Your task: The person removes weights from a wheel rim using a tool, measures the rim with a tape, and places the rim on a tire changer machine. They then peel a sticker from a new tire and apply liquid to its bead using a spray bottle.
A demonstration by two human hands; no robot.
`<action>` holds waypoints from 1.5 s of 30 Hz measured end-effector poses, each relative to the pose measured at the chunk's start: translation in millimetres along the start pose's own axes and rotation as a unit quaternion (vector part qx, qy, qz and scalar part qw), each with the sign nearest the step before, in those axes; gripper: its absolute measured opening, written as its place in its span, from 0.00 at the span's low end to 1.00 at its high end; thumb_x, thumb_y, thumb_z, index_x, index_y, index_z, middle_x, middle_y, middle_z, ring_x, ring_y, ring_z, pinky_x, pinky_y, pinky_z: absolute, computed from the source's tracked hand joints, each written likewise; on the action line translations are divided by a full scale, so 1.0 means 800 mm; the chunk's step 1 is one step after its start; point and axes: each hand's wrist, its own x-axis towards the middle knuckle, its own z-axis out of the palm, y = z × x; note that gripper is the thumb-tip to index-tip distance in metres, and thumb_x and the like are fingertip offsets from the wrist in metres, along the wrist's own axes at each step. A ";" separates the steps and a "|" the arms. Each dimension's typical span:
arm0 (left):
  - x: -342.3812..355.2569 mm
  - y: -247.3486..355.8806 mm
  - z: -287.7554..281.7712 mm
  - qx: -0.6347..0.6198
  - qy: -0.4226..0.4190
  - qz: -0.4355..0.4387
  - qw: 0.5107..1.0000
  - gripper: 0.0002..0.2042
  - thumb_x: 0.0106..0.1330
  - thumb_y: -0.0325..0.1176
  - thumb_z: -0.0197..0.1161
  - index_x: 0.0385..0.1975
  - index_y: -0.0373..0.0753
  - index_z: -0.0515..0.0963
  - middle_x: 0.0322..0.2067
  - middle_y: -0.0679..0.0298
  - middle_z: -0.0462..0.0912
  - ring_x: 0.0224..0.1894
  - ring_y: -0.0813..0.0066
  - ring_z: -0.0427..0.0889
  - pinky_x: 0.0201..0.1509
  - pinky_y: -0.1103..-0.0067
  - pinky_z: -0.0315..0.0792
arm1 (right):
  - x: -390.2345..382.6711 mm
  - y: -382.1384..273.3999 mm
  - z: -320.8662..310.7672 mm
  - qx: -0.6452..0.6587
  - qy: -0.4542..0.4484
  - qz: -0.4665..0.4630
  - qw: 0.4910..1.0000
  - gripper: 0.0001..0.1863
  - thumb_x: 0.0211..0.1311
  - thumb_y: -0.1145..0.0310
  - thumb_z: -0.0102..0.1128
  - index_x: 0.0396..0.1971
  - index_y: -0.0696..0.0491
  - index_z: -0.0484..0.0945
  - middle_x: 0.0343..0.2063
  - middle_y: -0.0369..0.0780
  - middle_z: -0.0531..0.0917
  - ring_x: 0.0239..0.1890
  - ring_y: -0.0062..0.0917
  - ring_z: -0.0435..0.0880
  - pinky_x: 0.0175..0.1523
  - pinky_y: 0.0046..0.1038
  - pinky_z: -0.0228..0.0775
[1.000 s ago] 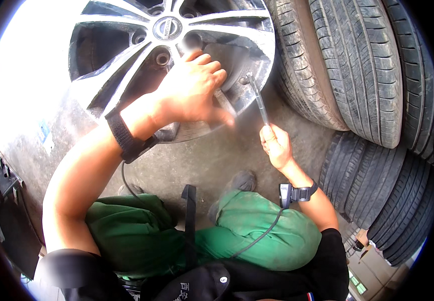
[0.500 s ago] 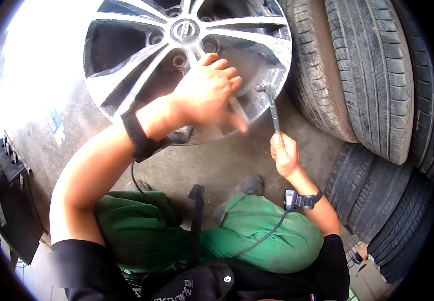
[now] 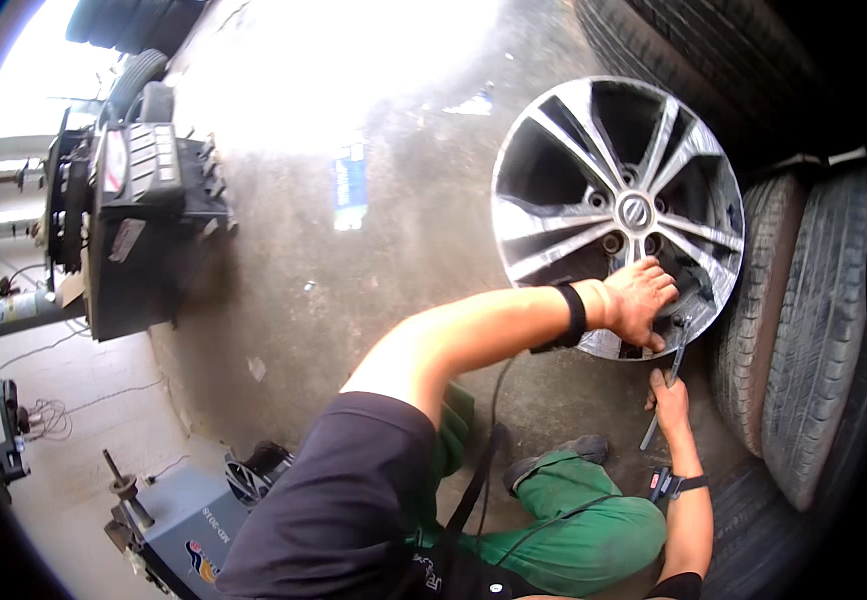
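Note:
A silver-and-black alloy wheel (image 3: 618, 150) lies at the upper right of the head view. My left hand (image 3: 641, 303) grips one of its lower spokes, fingers bent over it and thumb pointing down toward the rim. My right hand (image 3: 668, 398), just below the rim, is closed round a long thin metal tool (image 3: 648, 430), whose upper end reaches the lower right of the wheel. Exactly what that end touches is too small to make out.
Tyres (image 3: 808, 330) stand right of and behind the wheel. At the left stand a black machine (image 3: 123, 240) and a grey machine (image 3: 188, 520), with cables by the wall. A blue-and-white label (image 3: 350, 185) lies on the concrete floor (image 3: 293, 280). My green-clad legs (image 3: 573, 530) are folded below.
My view has swung left, so the wheel appears smaller and further right, and more of the floor and machines shows. My hands remain at the wheel and on the tool.

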 end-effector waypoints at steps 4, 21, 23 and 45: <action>-0.013 0.082 -0.097 -0.190 0.121 -0.114 0.968 0.32 0.51 0.48 0.72 0.53 0.35 0.73 0.46 0.52 0.79 0.53 0.51 0.77 0.60 0.63 0.68 | -0.014 -0.081 -0.012 -0.079 -0.016 0.042 0.996 0.30 0.59 0.51 0.70 0.50 0.60 0.74 0.35 0.42 0.82 0.33 0.24 0.83 0.39 0.28 0.76; -0.554 0.421 -0.594 -0.310 0.432 -0.640 0.554 0.17 0.65 0.40 0.67 0.47 0.34 0.77 0.44 0.57 0.83 0.47 0.69 0.83 0.53 0.72 0.76 | -0.243 -0.436 0.137 -0.166 0.061 0.022 0.984 0.08 0.69 0.68 0.56 0.40 0.58 0.75 0.25 0.39 0.81 0.22 0.22 0.80 0.25 0.26 0.73; -0.601 0.440 -0.614 -0.263 0.459 -0.646 0.550 0.16 0.65 0.37 0.68 0.46 0.34 0.77 0.42 0.60 0.84 0.46 0.73 0.82 0.53 0.74 0.76 | -0.255 -0.508 0.185 -0.193 0.011 0.027 0.981 0.09 0.70 0.68 0.54 0.42 0.58 0.76 0.26 0.39 0.82 0.21 0.22 0.80 0.22 0.24 0.71; -0.747 -0.130 -1.181 0.150 0.430 -0.552 0.699 0.20 0.56 0.35 0.69 0.45 0.34 0.74 0.43 0.51 0.78 0.48 0.51 0.77 0.53 0.63 0.72 | 0.125 -1.076 0.629 -0.236 -0.058 0.009 0.970 0.10 0.68 0.70 0.51 0.38 0.60 0.78 0.27 0.41 0.83 0.24 0.25 0.84 0.26 0.27 0.76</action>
